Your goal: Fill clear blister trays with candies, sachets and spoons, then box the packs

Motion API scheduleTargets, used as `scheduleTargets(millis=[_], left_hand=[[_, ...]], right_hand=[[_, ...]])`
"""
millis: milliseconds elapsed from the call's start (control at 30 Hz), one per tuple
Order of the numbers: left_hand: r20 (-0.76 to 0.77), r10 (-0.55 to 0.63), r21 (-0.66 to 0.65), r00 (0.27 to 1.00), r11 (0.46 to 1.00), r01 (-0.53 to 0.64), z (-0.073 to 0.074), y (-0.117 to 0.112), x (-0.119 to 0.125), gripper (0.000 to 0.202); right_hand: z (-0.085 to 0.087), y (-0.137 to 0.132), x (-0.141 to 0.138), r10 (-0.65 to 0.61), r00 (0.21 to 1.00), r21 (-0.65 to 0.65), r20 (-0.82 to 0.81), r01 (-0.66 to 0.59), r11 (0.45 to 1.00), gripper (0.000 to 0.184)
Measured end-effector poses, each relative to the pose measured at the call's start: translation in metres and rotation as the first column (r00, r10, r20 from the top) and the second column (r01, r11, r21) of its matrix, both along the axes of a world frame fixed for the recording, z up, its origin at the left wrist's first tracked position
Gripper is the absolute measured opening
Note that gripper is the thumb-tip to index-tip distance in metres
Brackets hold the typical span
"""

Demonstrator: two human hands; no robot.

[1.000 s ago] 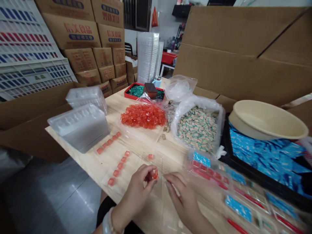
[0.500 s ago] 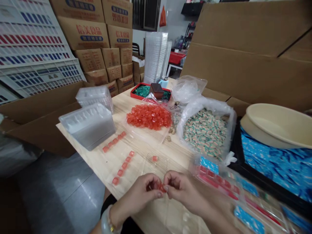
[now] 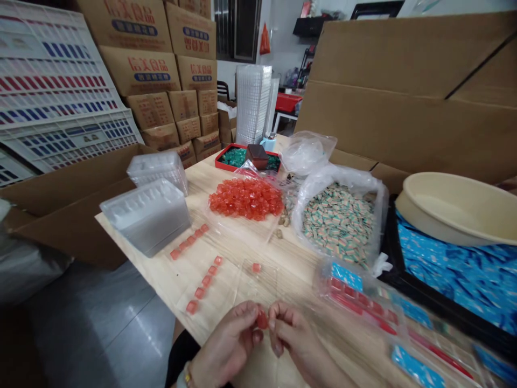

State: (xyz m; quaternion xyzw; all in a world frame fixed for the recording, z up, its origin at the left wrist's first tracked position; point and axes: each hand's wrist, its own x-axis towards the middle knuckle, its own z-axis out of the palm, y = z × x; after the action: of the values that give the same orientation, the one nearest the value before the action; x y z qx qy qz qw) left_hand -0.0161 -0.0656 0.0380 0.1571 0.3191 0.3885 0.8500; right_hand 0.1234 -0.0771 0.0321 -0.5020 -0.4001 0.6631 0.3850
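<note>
Cardboard cartons (image 3: 139, 70) stacked up behind a wooden worktable (image 3: 301, 264), and one orange-red candy (image 3: 262, 319) sits right between the hands. Left hand (image 3: 226, 347) and right hand (image 3: 293, 337) are together, pinching it from both sides, just beside a clear plastic tray (image 3: 256, 285).

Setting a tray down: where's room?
Bare pale wood lies between the clear plastic tray and the clear bag of striped candies. A narrower strip runs left of the lower row of red candies, along the table edge. Crowded: the far end, and the blue-labelled packs to the right.
</note>
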Motion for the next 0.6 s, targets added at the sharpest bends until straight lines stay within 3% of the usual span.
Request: scheduleTargets(millis=[67,133,200,300,367,467,533,600], left_hand=[[-0.118,0.017,0.005,0.993,1.000,-0.016,-0.004,-0.004,0.000,0.017],[-0.197,0.027,0.000,0.980,1.000,-0.027,-0.008,-0.006,0.000,0.019],[-0.232,0.046,-0.008,0.972,0.999,-0.049,-0.009,-0.006,0.001,0.021],[-0.355,0.067,0.073,0.933,0.996,-0.044,-0.012,0.000,-0.002,0.026],[-0.558,0.142,0.248,0.818,0.969,0.000,-0.015,0.004,-0.006,0.026],[-0.784,0.329,0.514,0.527,0.820,0.252,-0.022,0.008,-0.011,0.024],[-0.843,0.365,0.525,0.395,0.720,0.454,-0.026,0.008,-0.012,0.024],[-0.876,0.353,0.482,0.329,0.675,0.559,-0.029,0.007,-0.010,0.025]], right_hand=[[0.000,-0.005,-0.002,-0.023,0.982,0.225,0.189,-0.021,0.974,0.008],[0.005,-0.008,-0.002,-0.021,0.933,0.429,0.358,-0.144,0.892,0.012],[0.010,-0.008,-0.002,0.016,0.884,0.491,0.467,-0.275,0.827,0.017],[0.012,0.000,-0.001,0.004,0.833,0.488,0.554,-0.329,0.809,0.015],[0.008,0.013,-0.001,-0.039,0.793,0.489,0.607,-0.335,0.805,0.015],[-0.005,0.038,-0.005,-0.115,0.668,0.460,0.735,-0.368,0.808,0.016],[-0.015,0.054,-0.010,-0.117,0.544,0.393,0.831,-0.425,0.815,0.016],[-0.022,0.066,-0.015,-0.090,0.439,0.315,0.894,-0.472,0.824,0.016]])
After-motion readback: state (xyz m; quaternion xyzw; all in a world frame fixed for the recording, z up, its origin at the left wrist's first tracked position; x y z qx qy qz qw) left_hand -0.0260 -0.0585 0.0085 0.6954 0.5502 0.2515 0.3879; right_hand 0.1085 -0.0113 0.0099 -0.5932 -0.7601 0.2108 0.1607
